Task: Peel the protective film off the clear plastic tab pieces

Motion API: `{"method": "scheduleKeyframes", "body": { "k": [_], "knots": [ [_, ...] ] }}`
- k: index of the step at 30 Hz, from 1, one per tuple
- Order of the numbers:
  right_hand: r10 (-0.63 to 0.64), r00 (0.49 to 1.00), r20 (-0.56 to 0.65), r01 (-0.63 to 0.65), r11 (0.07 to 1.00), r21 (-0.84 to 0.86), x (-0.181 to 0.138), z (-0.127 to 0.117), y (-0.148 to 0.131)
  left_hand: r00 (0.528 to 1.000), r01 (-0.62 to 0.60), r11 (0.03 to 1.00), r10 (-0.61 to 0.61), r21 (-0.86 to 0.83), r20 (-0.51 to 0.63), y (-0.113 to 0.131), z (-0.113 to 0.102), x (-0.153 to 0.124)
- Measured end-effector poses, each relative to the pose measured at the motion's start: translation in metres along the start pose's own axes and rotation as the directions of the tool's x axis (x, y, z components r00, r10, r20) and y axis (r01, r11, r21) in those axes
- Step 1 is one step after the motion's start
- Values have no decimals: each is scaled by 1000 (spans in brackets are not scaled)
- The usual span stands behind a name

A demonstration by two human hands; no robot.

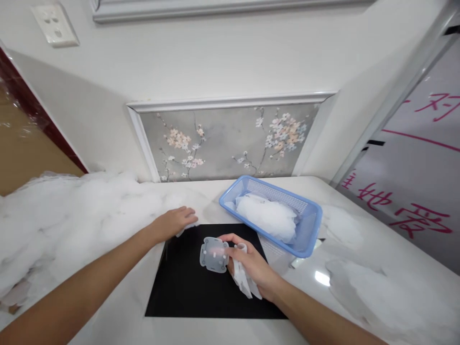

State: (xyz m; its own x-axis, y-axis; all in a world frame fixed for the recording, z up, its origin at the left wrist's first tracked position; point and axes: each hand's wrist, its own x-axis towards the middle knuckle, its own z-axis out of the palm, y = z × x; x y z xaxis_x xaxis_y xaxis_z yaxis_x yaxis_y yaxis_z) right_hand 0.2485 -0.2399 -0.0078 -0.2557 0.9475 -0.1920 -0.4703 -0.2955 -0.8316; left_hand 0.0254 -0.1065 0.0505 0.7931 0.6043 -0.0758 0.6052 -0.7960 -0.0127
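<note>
My right hand (251,266) grips a square, translucent plastic piece (214,255) with notched corners and small round dots, between thumb and fingers. A crumpled white plastic film (243,280) is tucked in the same palm and hangs below it. Both are above the black mat (187,292). My left hand (176,223) is at the mat's upper left corner, palm down with its fingers curled together. A pale, whitish thing (186,230) shows under its fingertips, mostly hidden; its kind cannot be made out.
A blue plastic basket (311,239) with a white, filmy bundle (266,215) inside stands behind the mat on the right. The white marbled table (118,316) meets a wall with a framed floral panel (226,143). White fluffy material (79,211) spreads along the left.
</note>
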Motion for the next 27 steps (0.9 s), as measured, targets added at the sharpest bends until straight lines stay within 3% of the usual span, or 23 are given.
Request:
{"method": "scheduleKeyframes", "body": {
  "k": [3, 6, 11, 18, 20, 23, 25, 27],
  "knots": [
    [12, 1000, 5, -12, 1000, -14, -2, 2, -3, 1000, -19, 1000, 19, -15, 23, 22, 10, -45],
    [13, 1000, 1, -13, 1000, -10, -3, 2, -2, 990, 101, 988, -111, -115, -86, 48, 24, -68],
    [-2, 1000, 7, 2, 1000, -8, -4, 0, 1, 918, 233, 911, -321, -339, -234, 69, 37, -58],
    [-11, 999, -33, 9, 998, -66, -2, 0, 7, 806, 280, 829, -477, -484, -351, 82, 32, -56],
    [-55, 997, -50, 51, 996, -78, -1, -1, 10, 780, 264, 676, -569, -688, -260, 91, 28, -61],
    [-140, 985, -99, 127, 983, -129, 0, -7, 15, 790, 168, 188, -612, -968, 18, 105, 27, -63],
    [-198, 969, -147, 167, 966, -198, 1, -12, 16, 798, 135, -97, -579, -986, 166, 110, 28, -62],
    [-269, 944, -193, 208, 936, -285, 3, -17, 15, 800, 127, -285, -537, -950, 268, 110, 30, -61]
  ]
}}
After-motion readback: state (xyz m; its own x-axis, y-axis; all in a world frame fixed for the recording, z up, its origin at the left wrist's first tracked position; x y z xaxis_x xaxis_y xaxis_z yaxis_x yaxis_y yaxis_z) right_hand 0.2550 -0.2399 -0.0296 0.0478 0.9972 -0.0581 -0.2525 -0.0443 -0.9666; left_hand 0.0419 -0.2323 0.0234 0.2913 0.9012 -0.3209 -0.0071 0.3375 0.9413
